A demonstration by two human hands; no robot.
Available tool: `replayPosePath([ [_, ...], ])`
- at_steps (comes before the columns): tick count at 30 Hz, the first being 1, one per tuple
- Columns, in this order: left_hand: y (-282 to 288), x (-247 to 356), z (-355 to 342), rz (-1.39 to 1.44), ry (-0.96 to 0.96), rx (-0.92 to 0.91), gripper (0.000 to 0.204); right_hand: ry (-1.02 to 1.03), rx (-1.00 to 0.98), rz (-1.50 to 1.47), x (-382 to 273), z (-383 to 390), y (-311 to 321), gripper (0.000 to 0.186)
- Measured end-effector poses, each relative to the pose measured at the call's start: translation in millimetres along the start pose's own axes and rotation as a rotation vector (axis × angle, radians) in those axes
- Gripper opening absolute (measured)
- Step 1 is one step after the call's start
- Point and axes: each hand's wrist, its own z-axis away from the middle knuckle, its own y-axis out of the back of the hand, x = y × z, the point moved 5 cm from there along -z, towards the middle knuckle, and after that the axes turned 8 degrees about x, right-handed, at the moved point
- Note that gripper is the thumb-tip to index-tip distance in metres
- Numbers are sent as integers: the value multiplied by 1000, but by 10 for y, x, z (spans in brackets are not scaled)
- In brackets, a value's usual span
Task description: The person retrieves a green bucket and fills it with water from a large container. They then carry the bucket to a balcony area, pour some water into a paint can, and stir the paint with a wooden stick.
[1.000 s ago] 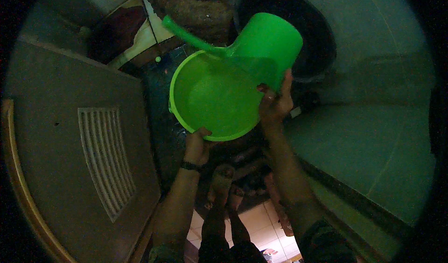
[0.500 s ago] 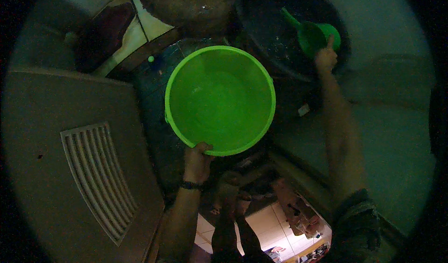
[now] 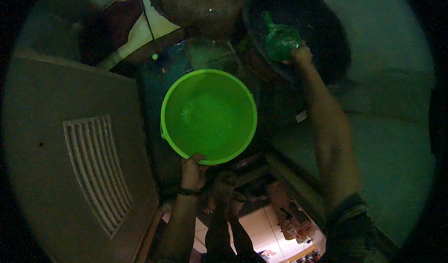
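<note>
A bright green bucket (image 3: 210,116) is in the middle of the view, its round mouth facing up. My left hand (image 3: 193,172) is closed on its near rim, the thumb over the edge. Farther off to the right, my right hand (image 3: 301,55) grips a green water dipper (image 3: 281,41) by the near side of its bowl, with its handle pointing away. Glints in the bowl look like water. The dipper is over the big dark tub (image 3: 329,39), whose inside is too dim to make out well.
A door panel with a slatted vent (image 3: 98,169) stands on the left. A small pale green ball (image 3: 155,57) lies on the dark tiled floor (image 3: 168,60). Past it is a raised ledge with bare pale patches (image 3: 161,25). Behind my feet, a doorway shows a lit tiled floor (image 3: 252,225).
The dipper has moved left over the tub, and glints now show in its bowl. The bucket appears lower and slightly left in view, still held by my left hand.
</note>
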Motion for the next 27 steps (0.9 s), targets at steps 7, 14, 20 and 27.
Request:
replayPosePath([
  [7, -658, 291, 436, -49, -46, -9, 43, -544, -43, -1624, -292, 821, 1041, 58],
  [14, -853, 245, 64, -23, -12, -105, 43, -220, 242, -1636, -424, 1568, 1421, 65],
  [20, -1028, 307, 47, -54, -43, -150, 46, 4, 427, -1478, -494, 1857, 1691, 66],
  [27, -1096, 422, 63, -50, -8, -156, 49, 111, 557, -1286, -591, 2098, 1764, 57],
])
